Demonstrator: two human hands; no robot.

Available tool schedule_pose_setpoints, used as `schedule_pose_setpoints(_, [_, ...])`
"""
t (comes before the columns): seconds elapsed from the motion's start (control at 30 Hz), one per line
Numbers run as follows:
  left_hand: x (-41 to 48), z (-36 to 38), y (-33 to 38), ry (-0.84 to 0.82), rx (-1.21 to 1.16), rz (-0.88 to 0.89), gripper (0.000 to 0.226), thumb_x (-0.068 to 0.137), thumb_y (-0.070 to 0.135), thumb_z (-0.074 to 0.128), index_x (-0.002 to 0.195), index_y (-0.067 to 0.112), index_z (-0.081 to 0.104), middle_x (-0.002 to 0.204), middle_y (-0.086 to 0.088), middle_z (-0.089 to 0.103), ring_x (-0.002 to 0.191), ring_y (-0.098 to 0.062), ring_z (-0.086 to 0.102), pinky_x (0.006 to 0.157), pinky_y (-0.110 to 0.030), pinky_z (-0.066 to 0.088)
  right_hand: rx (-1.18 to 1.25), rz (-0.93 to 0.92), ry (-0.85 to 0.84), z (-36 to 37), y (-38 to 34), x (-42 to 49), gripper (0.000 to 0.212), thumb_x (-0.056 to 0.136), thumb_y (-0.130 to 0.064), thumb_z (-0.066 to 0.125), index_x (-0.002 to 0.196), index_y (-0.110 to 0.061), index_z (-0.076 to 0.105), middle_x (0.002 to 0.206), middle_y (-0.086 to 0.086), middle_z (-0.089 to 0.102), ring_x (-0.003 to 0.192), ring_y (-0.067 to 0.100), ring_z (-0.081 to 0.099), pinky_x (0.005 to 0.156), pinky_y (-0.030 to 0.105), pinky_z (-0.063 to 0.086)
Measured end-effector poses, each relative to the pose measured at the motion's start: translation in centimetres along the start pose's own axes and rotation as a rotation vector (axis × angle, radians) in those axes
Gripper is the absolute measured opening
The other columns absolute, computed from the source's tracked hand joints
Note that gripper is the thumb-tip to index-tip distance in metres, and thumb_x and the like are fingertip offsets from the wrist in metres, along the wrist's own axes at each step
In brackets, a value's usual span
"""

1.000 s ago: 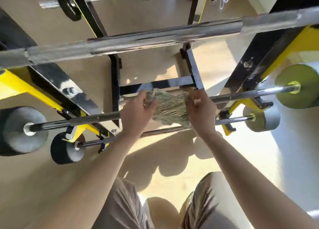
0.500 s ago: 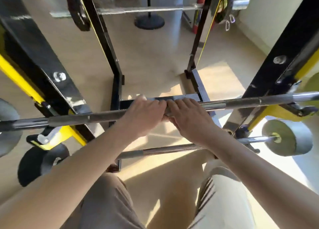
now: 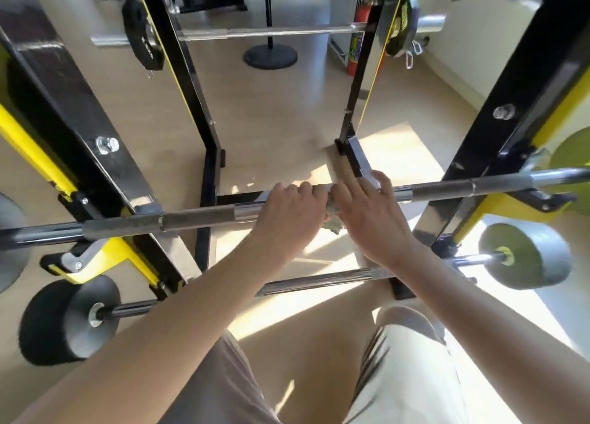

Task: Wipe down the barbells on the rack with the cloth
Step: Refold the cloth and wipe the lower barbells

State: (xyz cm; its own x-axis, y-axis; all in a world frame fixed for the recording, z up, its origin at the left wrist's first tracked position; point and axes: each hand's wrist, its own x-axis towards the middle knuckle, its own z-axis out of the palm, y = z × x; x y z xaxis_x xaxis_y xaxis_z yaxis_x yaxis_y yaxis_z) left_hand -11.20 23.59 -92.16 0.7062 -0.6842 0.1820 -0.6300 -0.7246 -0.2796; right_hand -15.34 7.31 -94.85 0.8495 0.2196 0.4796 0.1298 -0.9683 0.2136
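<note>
A steel barbell (image 3: 198,219) lies across the black and yellow rack (image 3: 105,181), running from left to right at mid-height. My left hand (image 3: 289,214) curls over the bar's middle. My right hand (image 3: 372,222) sits just to its right, fingers reaching over the bar. A greenish cloth (image 3: 333,224) is bunched between the two hands on the bar; only a small corner shows below them. A second barbell (image 3: 319,283) rests lower, with grey plates at both ends. A third barbell (image 3: 271,33) hangs on the far uprights.
Black uprights (image 3: 523,110) with yellow hooks flank my arms on both sides. A round black stand base (image 3: 270,56) and a red fire extinguisher (image 3: 359,37) are on the floor behind the rack. My knees are below.
The cloth hung spread between my hands a second ago; now it is bunched on the bar under both hands. My view has tilted up, and my right hand has shifted slightly right.
</note>
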Motion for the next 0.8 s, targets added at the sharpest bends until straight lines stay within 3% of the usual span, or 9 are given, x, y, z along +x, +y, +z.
schedule_pose_setpoints(0.1, [1.5, 0.2, 3.3, 0.023, -0.017, -0.075, 0.013, 0.098, 0.018, 0.045, 0.104, 0.014, 0.055, 0.089, -0.005, 0.064, 0.074, -0.024, 0.062, 0.069, -0.037, 0.042, -0.031, 0.122, 0.079, 0.2, 0.2, -0.9, 0.024, 0.093, -0.002, 0.033, 0.096, -0.015, 0.053, 0.085, 0.000, 0.047, 0.083, 0.023, 0.049, 0.105, 0.044, 0.033])
schedule_pose_setpoints(0.23, [0.4, -0.1, 2.5, 0.077, -0.016, -0.074, 0.021, 0.093, 0.009, 0.035, 0.100, 0.016, 0.054, 0.087, -0.003, 0.062, 0.074, -0.022, 0.060, 0.069, -0.037, 0.041, 0.019, 0.295, 0.095, 1.1, -2.9, -0.7, 0.022, 0.086, 0.000, 0.041, 0.101, -0.011, 0.052, 0.094, 0.006, 0.049, 0.093, 0.029, 0.049, 0.110, 0.049, 0.029])
schedule_pose_setpoints(0.47, [-3.9, -0.5, -4.1, -0.096, 0.024, -0.113, 0.012, 0.101, 0.018, 0.050, 0.112, 0.015, 0.046, 0.098, -0.003, 0.056, 0.087, -0.022, 0.060, 0.087, -0.040, 0.044, 0.179, 0.163, 0.107, 0.1, -9.6, 1.5, 0.022, 0.082, -0.006, 0.047, 0.101, -0.016, 0.043, 0.095, 0.003, 0.051, 0.094, 0.028, 0.052, 0.112, 0.049, 0.025])
schedule_pose_setpoints(0.57, [-3.1, -0.3, -3.8, -0.133, -0.017, -0.058, 0.018, 0.104, 0.028, 0.043, 0.116, 0.015, 0.047, 0.105, -0.003, 0.059, 0.094, -0.024, 0.061, 0.089, -0.044, 0.043, 0.223, 0.134, 0.081, 0.6, -8.6, 0.4, 0.036, 0.089, -0.007, 0.046, 0.124, -0.014, 0.049, 0.118, 0.003, 0.056, 0.117, 0.027, 0.052, 0.119, 0.050, 0.016])
schedule_pose_setpoints(0.67, [-1.2, -0.9, -1.0, -0.076, -0.135, -0.027, 0.039, 0.105, 0.048, 0.032, 0.118, 0.014, 0.046, 0.111, -0.004, 0.059, 0.102, -0.027, 0.060, 0.091, -0.044, 0.039, 0.238, 0.242, 0.100, 0.8, -4.8, -2.9, 0.056, 0.094, -0.007, 0.053, 0.149, -0.017, 0.041, 0.151, 0.001, 0.044, 0.145, 0.025, 0.033, 0.122, 0.052, 0.005])
schedule_pose_setpoints(0.73, [0.5, -1.0, 1.3, -0.021, -0.119, 0.009, 0.042, 0.104, 0.050, 0.031, 0.118, 0.013, 0.045, 0.110, -0.005, 0.059, 0.099, -0.028, 0.060, 0.087, -0.042, 0.041, 0.348, 0.412, 0.125, 0.2, -3.3, -5.6, 0.063, 0.093, -0.007, 0.058, 0.151, -0.023, 0.039, 0.157, -0.001, 0.033, 0.147, 0.027, 0.025, 0.120, 0.055, 0.014])
schedule_pose_setpoints(0.8, [2.3, -1.0, 3.5, 0.006, -0.115, 0.039, 0.039, 0.105, 0.047, 0.035, 0.116, 0.012, 0.046, 0.108, -0.006, 0.060, 0.096, -0.027, 0.061, 0.082, -0.041, 0.045, 0.541, 0.673, 0.207, -0.2, -3.2, -7.9, 0.058, 0.089, -0.007, 0.065, 0.142, -0.023, 0.050, 0.145, -0.003, 0.039, 0.134, 0.023, 0.034, 0.109, 0.056, 0.034])
